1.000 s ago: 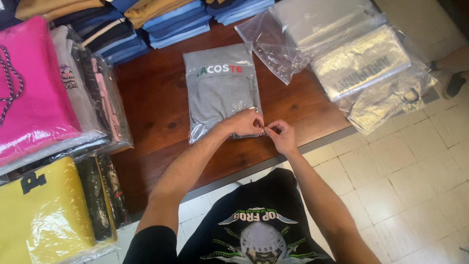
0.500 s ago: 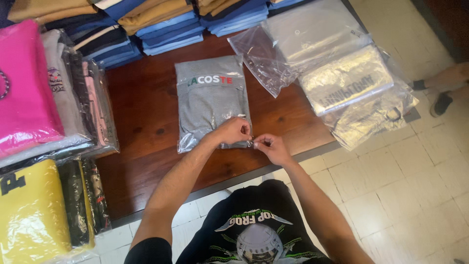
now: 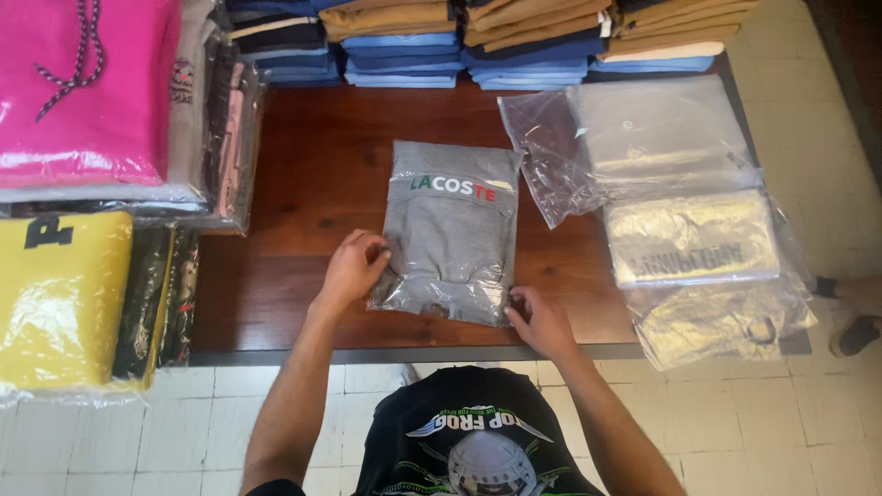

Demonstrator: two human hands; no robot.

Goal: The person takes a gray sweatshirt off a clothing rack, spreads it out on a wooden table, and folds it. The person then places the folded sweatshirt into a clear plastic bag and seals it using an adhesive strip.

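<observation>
The folded grey garment sealed in a clear plastic bag (image 3: 450, 234) lies flat near the front edge of the dark brown wooden tabletop (image 3: 303, 184), and both hands are on its near end. As I judge it, the slick film could slide under the fingers, so a pull from one side alone might skew the pack or drag it off the front edge toward the tiled floor (image 3: 735, 432). Pinching only the loose film at the corners could also crease or tear it.

The left hand (image 3: 352, 268) is loosely curled, fingers bent onto the bag's near left corner, pinching or pressing the plastic there; it is neither spread wide nor fully closed. The right hand (image 3: 540, 320) rests at the near right corner, fingers narrowed on the film's edge, touching it rather than lifting it.

Just beyond, to the right, lies a crumpled empty clear plastic bag (image 3: 547, 152), touching a stack of pale bagged garments (image 3: 689, 230) that overhangs the tabletop's right end; a careless sweep could knock these off. To the left sit a bagged yellow garment (image 3: 60, 294) and a bagged pink hooded garment (image 3: 83, 83). Farthest back, stacks of folded blue and tan trousers (image 3: 478, 37) line the rear.
</observation>
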